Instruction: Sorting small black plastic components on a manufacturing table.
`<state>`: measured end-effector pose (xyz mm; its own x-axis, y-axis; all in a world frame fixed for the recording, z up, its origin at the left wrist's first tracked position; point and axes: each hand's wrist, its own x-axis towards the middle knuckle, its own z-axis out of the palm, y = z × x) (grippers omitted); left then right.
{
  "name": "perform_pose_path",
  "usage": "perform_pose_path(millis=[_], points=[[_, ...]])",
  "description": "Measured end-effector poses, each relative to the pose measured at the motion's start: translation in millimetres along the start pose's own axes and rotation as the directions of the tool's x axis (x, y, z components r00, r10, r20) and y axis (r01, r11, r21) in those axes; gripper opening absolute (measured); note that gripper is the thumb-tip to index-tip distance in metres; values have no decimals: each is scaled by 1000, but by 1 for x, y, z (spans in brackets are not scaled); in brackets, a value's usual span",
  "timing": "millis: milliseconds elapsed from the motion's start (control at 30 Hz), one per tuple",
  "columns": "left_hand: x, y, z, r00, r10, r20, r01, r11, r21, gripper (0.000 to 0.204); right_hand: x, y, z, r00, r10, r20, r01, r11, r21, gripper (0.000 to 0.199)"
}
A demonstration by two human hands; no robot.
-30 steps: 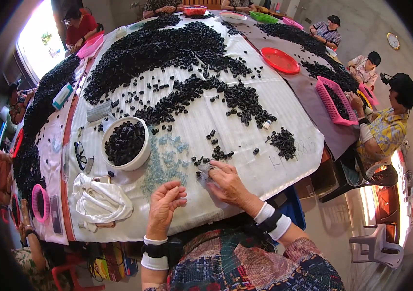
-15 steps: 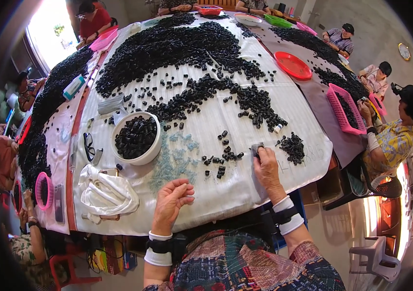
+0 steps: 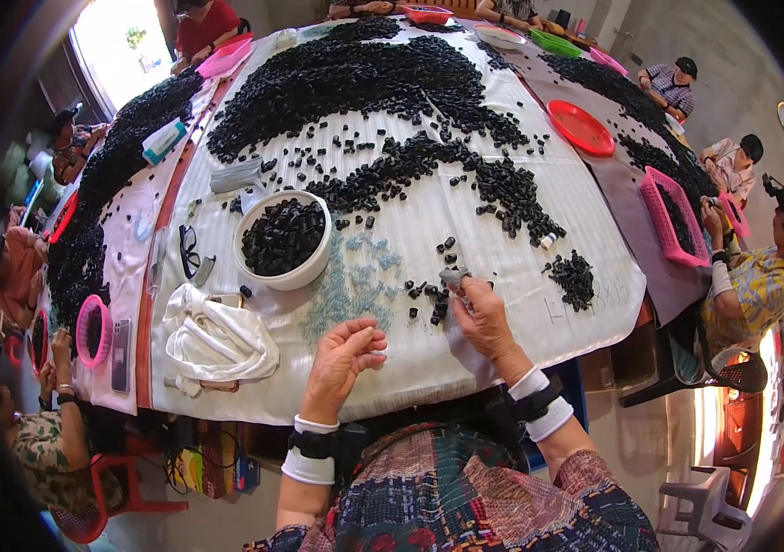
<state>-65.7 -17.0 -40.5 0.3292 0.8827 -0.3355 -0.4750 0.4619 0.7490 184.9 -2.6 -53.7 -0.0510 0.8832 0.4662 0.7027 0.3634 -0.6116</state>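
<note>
My right hand (image 3: 484, 322) is closed, gripping a small soft-looking grey piece (image 3: 452, 278) at its fingertips. That piece covers part of a loose cluster of short black cylindrical parts (image 3: 431, 292) on the white cloth. My left hand (image 3: 346, 359) hovers by the near edge, fingers curled and thumb pressed to them; anything in the pinch is too small to make out. Just beyond it are scattered clear bluish bits (image 3: 351, 285). A white bowl (image 3: 295, 274) full of black parts stands left of these bits. Right of my right hand lies a small black heap (image 3: 570, 280).
A white cloth bundle (image 3: 219, 340), eyeglasses (image 3: 190, 253) and a phone (image 3: 121, 354) lie on the left. Large black piles (image 3: 355, 87) cover the far table. A red tray (image 3: 581, 127) and a pink basket (image 3: 671, 216) are on the right. Several people sit around the table.
My right hand has moved left across the cloth with the grey piece, from bare cloth onto the black cluster. The left hand keeps its curled pose. The whole view has shifted slightly.
</note>
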Motion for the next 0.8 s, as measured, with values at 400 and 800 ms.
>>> perform_pose_path(millis=[400, 800], points=[[3, 2, 3, 999, -46, -25, 46, 999, 12, 21, 15, -5, 7, 991, -118, -61, 113, 990, -82, 24], [2, 4, 2, 998, -62, -20, 62, 998, 1, 21, 10, -40, 14, 951, -243, 192, 243, 970, 25, 24]])
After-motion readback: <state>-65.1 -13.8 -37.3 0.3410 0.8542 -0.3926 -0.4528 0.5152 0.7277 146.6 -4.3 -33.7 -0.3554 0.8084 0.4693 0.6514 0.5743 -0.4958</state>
